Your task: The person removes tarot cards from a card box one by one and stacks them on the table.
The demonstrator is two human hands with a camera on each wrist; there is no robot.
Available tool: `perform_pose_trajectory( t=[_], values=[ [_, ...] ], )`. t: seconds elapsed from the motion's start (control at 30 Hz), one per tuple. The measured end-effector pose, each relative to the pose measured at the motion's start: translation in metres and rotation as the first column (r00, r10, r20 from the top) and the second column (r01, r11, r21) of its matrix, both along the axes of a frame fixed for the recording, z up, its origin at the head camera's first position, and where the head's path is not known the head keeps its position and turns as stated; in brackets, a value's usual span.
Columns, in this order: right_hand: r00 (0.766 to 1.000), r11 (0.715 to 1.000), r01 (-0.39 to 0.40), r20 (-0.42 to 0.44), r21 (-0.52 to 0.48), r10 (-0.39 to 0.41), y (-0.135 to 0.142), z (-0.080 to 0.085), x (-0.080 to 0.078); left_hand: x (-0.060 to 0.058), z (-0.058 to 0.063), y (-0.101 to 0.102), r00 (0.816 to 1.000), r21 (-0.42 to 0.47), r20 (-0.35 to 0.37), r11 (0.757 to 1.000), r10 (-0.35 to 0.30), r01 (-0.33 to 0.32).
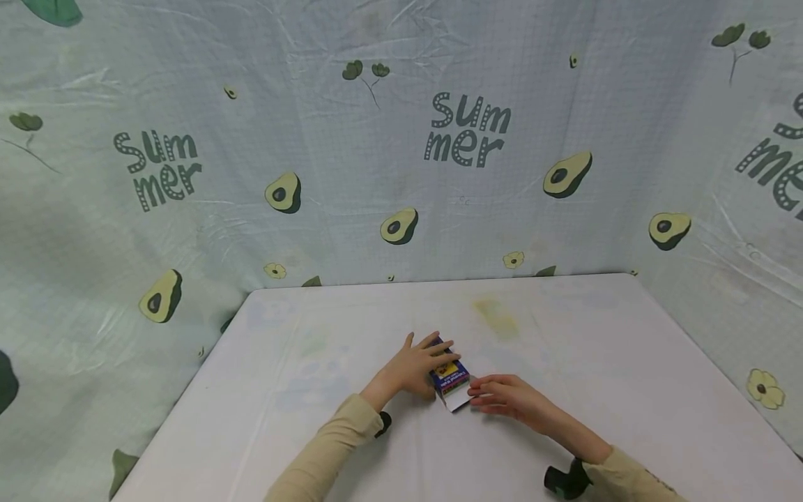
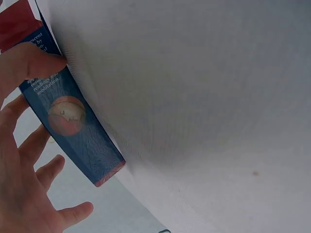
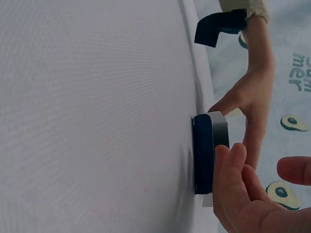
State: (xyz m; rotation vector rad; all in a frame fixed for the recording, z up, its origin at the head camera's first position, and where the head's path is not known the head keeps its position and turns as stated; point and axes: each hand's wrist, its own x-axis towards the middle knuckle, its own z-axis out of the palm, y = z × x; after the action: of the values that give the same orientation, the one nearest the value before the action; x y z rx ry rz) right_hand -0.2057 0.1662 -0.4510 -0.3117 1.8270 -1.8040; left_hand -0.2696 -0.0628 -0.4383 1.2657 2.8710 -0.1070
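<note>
A small blue cardboard box (image 1: 448, 374) with printed lettering lies on the table, its near end showing a white flap (image 1: 457, 398). My left hand (image 1: 414, 365) holds the box from the left, fingers spread across its top. In the left wrist view the thumb (image 2: 43, 62) presses the box's printed side, which has a round picture, and the other fingers reach behind it. My right hand (image 1: 513, 400) is at the box's near right corner, fingertips right at the flap. In the right wrist view its fingers (image 3: 231, 170) overlap the box's open end, while the thumb stands apart.
A white-covered table (image 1: 351, 328) with faint stains extends around the hands. Behind and beside it hangs a pale sheet (image 1: 339, 146) printed with avocados and lettering. Dark wrist-camera mounts (image 1: 567, 480) sit at both wrists.
</note>
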Motion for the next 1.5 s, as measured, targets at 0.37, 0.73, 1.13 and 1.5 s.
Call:
perform_pose_trajectory(
  t=[0.37, 0.73, 1.13, 1.5],
  values=[
    [0.997, 0.999, 0.046, 0.068, 0.003, -0.047, -0.008, -0.003, -0.002, 0.001, 0.007, 0.001, 0.996, -0.029, -0.069, 0.998, -0.052, 0.05],
    [0.996, 0.999, 0.049, 0.077, -0.016, -0.048, -0.009, -0.003, -0.001, 0.011, 0.011, -0.001, 0.999, -0.042, -0.022, 0.998, -0.046, 0.045],
    [0.995, 0.999, 0.038, 0.09, -0.026, -0.036, -0.009, -0.002, -0.002, 0.015, 0.004, -0.004, 0.986, -0.027, -0.133, 0.995, -0.096, 0.093],
    [0.995, 0.998, 0.031, 0.093, -0.054, -0.026, -0.014, 0.002, -0.001, 0.019, 0.005, -0.004, 0.977, -0.071, -0.198, 0.995, -0.083, 0.07]
  ],
)
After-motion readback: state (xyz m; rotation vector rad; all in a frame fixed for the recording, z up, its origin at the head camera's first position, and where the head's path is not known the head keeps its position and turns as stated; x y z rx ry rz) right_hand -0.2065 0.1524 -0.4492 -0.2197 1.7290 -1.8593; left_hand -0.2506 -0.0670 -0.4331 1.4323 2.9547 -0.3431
